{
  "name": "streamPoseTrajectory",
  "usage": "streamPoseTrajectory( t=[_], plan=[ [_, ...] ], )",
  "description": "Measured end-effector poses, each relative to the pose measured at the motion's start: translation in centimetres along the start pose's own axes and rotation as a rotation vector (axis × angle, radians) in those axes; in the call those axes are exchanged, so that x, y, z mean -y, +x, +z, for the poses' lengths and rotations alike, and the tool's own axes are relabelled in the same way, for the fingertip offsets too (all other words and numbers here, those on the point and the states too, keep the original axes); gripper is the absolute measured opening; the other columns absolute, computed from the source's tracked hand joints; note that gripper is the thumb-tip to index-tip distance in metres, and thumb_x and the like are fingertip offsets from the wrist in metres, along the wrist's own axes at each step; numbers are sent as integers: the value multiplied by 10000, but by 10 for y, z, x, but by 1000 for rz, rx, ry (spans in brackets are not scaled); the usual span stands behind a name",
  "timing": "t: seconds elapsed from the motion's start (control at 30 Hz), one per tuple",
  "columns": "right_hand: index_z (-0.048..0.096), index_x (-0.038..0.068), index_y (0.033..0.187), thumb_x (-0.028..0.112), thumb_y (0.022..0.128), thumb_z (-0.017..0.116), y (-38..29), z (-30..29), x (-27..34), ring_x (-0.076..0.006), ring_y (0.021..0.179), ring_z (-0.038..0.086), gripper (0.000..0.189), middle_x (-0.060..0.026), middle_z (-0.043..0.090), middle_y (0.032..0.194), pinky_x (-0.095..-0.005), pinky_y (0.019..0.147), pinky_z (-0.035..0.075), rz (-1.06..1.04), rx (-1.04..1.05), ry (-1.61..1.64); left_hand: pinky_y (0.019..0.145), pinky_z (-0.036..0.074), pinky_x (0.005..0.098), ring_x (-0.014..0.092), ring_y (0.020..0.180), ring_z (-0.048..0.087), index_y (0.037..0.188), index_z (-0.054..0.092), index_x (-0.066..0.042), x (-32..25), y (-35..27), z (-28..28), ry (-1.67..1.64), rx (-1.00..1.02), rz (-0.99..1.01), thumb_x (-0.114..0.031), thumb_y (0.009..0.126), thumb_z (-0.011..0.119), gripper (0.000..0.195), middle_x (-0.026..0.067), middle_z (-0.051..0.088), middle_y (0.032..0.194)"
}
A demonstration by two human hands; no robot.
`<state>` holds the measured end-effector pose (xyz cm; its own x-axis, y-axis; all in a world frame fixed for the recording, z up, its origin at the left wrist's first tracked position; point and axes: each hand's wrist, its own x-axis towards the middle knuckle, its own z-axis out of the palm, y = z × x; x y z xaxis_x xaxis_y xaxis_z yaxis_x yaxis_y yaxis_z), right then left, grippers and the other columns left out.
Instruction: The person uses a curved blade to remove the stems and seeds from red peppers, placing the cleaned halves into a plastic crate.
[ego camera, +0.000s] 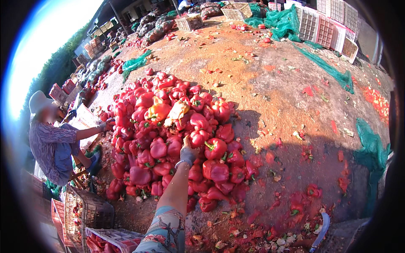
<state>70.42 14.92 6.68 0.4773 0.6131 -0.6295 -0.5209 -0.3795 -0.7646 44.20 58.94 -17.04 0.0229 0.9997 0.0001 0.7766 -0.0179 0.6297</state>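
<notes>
My left hand (188, 153), in a grey glove with a bare fingertip showing, reaches into a large heap of red bell peppers (158, 148). It touches the heap beside a glossy red bell pepper (199, 138); whether the fingers close around one is hidden. A bell pepper with a green stem (215, 148) lies just right of the hand. At the bottom right edge stands a pale curved blade (321, 231), apparently a knife. A blurred brown patch beside it may be part of my right hand (302, 243), mostly cut off.
A person in a sun hat (53, 136) sits left of the heap, one gloved hand (104, 126) at the peppers. Plastic crates (88, 205) stand at lower left, one holding red pepper pieces (101, 244). Green netting (371, 145) and scraps (281, 242) litter the ground. Stacked crates (326, 30) rise behind.
</notes>
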Motion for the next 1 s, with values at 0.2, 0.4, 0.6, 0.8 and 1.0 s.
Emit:
streamPoseTrajectory(
  t=[0.2,0.4,0.6,0.8,1.0],
  plan=[
    [526,69,1106,136,873,635,3,0,0,-102,476,515,266,-34,569,765,-262,406,448,1,-12,-4,947,431,429,422,1138,485,1271,381,31,-17,-7,2,27,-45,-1,-318,624,796,845,274,472,1224],
    [525,67,1107,133,870,639,-10,2,-3,-106,476,517,271,-41,574,772,-266,408,450,15,-6,-14,873,439,468,422,989,513,998,465,2,-6,-30,6,11,-269,140,-245,627,773,542,235,520,1039],
    [524,65,1109,130,867,643,-38,-7,-7,-110,476,520,277,-47,578,779,-270,410,452,10,18,0,776,470,393,288,855,572,941,501,-10,-18,-84,-32,-383,-232,-58,-176,655,782,434,161,583,901],
    [523,62,1111,127,864,647,-98,-22,-25,-114,476,522,283,-53,583,786,-274,411,454,-55,49,33,757,476,314,169,833,556,951,522,-25,-46,-175,-86,-619,19,60,-140,658,810,426,96,592,867],
    [522,60,1112,125,862,650,-144,-29,-41,-118,476,525,289,-59,587,793,-278,413,456,-196,112,150,887,452,386,309,1023,545,1082,526,-22,-158,-293,-194,-200,118,784,-116,571,818,597,157,548,1059]
  ],
)
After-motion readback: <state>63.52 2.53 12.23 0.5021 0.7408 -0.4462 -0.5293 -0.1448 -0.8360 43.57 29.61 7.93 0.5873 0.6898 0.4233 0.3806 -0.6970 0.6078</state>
